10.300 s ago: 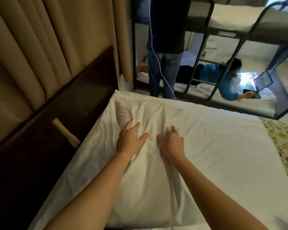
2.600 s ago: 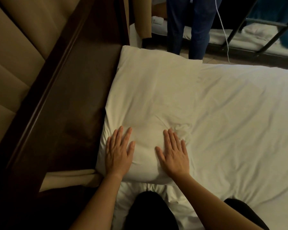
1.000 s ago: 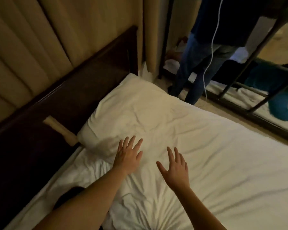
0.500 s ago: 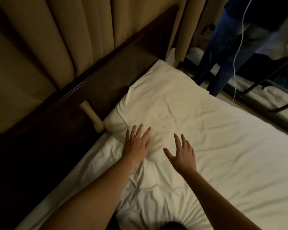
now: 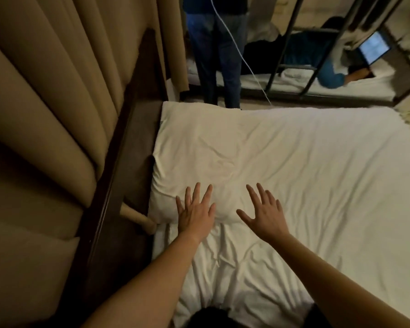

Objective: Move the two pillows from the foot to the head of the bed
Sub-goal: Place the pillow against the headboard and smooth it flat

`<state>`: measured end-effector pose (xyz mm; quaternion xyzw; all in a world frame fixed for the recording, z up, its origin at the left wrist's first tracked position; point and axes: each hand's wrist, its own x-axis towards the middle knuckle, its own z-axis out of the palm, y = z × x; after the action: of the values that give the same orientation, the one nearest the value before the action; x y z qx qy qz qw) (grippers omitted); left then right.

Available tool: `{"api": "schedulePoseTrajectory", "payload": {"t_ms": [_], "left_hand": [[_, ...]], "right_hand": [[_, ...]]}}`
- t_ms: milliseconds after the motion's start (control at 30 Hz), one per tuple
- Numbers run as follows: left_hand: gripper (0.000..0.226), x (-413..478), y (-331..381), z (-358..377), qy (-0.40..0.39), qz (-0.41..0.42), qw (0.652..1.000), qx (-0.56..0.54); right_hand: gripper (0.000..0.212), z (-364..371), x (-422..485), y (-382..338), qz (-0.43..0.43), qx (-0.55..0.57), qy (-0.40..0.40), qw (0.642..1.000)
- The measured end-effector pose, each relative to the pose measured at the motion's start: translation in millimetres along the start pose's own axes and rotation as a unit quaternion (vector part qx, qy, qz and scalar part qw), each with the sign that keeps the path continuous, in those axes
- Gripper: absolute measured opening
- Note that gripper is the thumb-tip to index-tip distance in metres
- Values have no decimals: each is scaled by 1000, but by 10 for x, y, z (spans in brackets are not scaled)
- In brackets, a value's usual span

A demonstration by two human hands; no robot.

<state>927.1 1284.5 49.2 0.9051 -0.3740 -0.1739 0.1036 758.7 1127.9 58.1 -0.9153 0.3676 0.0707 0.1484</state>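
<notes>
Where the dark headboard [image 5: 130,147] met the mattress, one white pillow [image 5: 199,157] lay flat against it, apparently so placed as the first of two at the head of the bed [image 5: 329,185]. Left hand [image 5: 195,213] laid palm-down on the near pillow edge, fingers spread wide, seemingly to smooth. Right hand [image 5: 265,215] held splayed, empty; contact with the sheet not discernible. Second pillow not visible.

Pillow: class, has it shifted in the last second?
No. The pillow has its near corner beside the beige peg on the headboard, just as it did then.
</notes>
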Motion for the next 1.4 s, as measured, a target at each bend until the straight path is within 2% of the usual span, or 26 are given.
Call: {"api": "schedulePoseTrajectory", "payload": {"t_ms": [267, 567, 833, 1000, 1233, 1400], "left_hand": [[61, 176, 339, 17, -40, 52, 998, 13], [62, 53, 1381, 360, -46, 91, 993, 61], [61, -429, 2323, 800, -9, 23, 997, 74], [61, -1039, 2737, 1047, -3, -19, 998, 53], [61, -1749, 2827, 1096, 25, -110, 993, 19], [59, -2048, 2659, 954, 58, -127, 990, 15]], "right_hand": [[91, -167, -157, 214, 52, 24, 24, 998], [89, -257, -572, 1221, 80, 48, 32, 995], [90, -363, -940, 2325, 29, 61, 38, 997], [90, -434, -1276, 2758, -15, 72, 9, 997], [91, -424, -1542, 2878, -80, 42, -46, 995], [90, -416, -1695, 2738, -108, 41, -31, 993]]}}
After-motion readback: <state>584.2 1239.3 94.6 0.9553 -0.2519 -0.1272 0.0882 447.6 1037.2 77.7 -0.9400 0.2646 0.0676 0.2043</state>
